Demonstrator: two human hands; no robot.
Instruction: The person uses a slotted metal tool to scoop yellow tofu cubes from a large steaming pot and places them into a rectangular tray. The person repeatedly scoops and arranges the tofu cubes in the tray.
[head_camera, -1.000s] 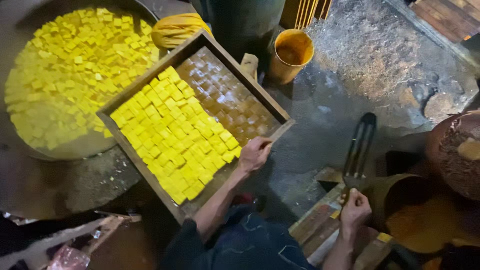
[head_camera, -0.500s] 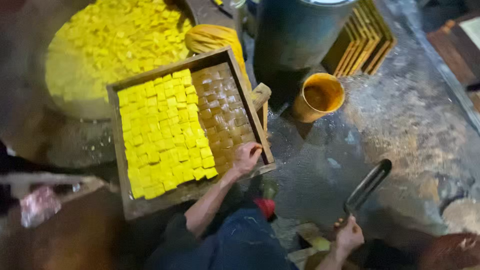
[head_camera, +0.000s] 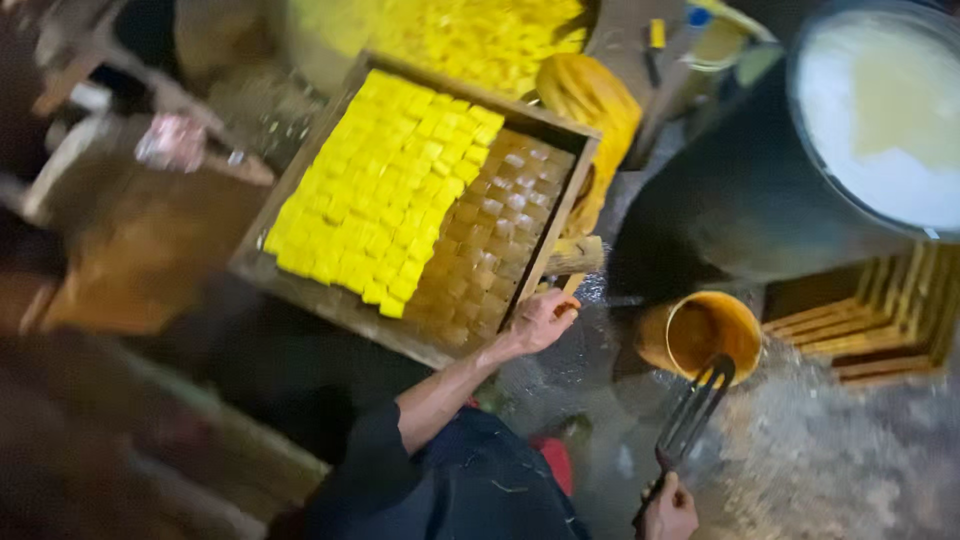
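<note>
Shallow wooden tray (head_camera: 300, 275) of soft yellow cubes (head_camera: 385, 190), at ten o'clock, gripped on its right rim.
Left hand (head_camera: 540, 320) clenched on that rim; right hand (head_camera: 668, 510) closed round dark slotted metal spatula (head_camera: 692, 412), tip near orange bucket (head_camera: 702, 338). Likely heavy, stiff, wet, contents fragile; best held by opposite rims, level.

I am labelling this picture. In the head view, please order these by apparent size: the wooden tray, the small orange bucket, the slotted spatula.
1. Wooden tray, clearly the largest.
2. and 3. Small orange bucket and slotted spatula: the bucket is wider, the spatula longer and thinner, so I cannot rank them surely.
</note>
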